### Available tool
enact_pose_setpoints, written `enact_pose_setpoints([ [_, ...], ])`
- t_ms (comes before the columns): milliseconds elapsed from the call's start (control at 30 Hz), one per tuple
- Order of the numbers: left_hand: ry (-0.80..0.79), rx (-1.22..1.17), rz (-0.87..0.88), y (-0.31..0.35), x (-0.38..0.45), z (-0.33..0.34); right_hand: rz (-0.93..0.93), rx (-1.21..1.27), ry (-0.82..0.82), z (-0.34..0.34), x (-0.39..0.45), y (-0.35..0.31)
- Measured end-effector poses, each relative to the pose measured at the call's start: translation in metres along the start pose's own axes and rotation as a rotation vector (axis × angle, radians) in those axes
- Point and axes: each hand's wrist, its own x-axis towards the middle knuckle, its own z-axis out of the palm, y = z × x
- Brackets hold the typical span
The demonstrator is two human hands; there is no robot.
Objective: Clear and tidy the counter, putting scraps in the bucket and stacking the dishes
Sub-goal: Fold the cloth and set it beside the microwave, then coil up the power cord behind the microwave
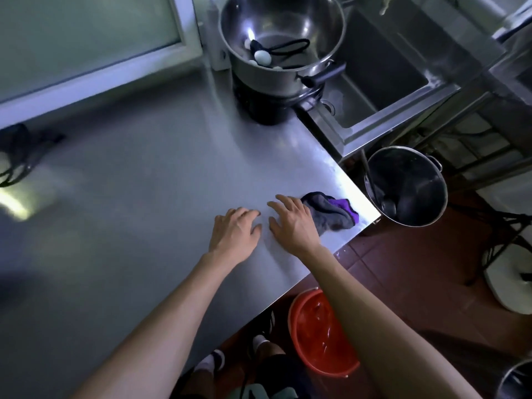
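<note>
While cloth nears counter edge, hands spread.

Both bare forearms extend forward, converging. The left hand lies palm down with fingers loosely spread and slightly bent. The right hand lies palm down just beside it, fingers splayed, holding nothing.

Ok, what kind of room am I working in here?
Probably a commercial or canteen kitchen: a steel counter, a deep steel sink beside it, and a big metal pot at the back.
</note>
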Motion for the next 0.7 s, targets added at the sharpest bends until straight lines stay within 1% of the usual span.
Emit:
enact_pose_setpoints([
  [167,0.076,-0.025,-0.061,-0.073,-0.035,-0.045,-0.054,-0.035,-0.025,0.016,0.007,-0.079],
  [467,0.219,-0.069,-0.23,-0.237,-0.121,-0.119,-0.212,-0.019,-0.106,0.063,0.029,-0.246],
  [567,0.237,-0.067,-0.296,-0.278,-0.141,-0.132,-0.265,-0.004,-0.138,0.08,0.039,-0.287],
  [700,0.252,-0.084,-0.358,-0.315,-0.153,-0.142,-0.316,-0.003,-0.182,0.1,0.058,-0.324],
])
